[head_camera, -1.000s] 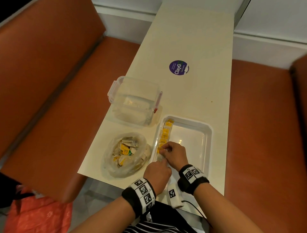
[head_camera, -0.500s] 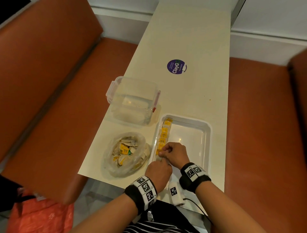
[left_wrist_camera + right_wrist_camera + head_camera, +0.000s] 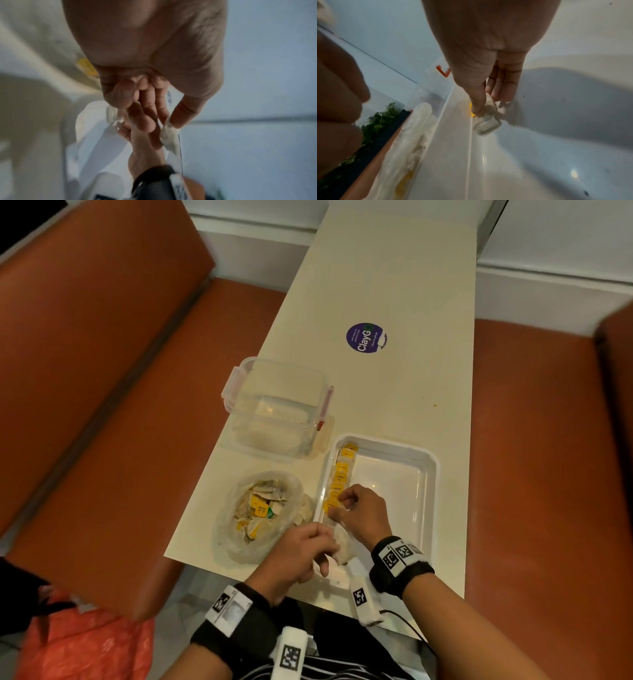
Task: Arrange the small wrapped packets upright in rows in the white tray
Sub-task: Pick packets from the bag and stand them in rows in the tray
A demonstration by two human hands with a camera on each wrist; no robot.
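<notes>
From the head view, my worry is knocking the row of packets (image 3: 339, 474) along the white tray's (image 3: 432, 474) left wall while my right hand (image 3: 359, 513) seats another. At the left wrist, my left hand (image 3: 145, 108) pinches a pale packet (image 3: 169, 133). At the right wrist, the grip is nearly closed, thumb and fingers (image 3: 503, 86) nipping one packet (image 3: 487, 121) above the tray floor.
</notes>
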